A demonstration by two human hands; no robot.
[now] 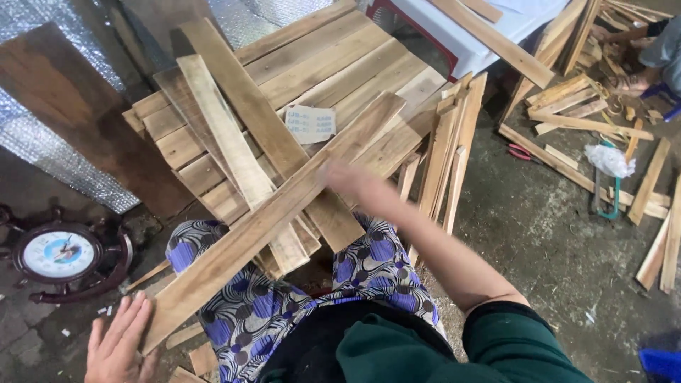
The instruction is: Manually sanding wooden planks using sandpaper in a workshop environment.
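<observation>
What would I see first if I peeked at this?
A long wooden plank slants across the person's lap, with the left hand flat against its near end and the right hand blurred at its middle. Behind it lies a stack of boards, and a round clock sits at far left.

Soft, even daylight fills the scene, with only faint shadows under the pale wooden planks (284,142). The crinkled silver foil sheet (42,142) gives off mild glare. The right hand (347,181) is smeared by motion blur; straight edges bow slightly near the corners.
</observation>
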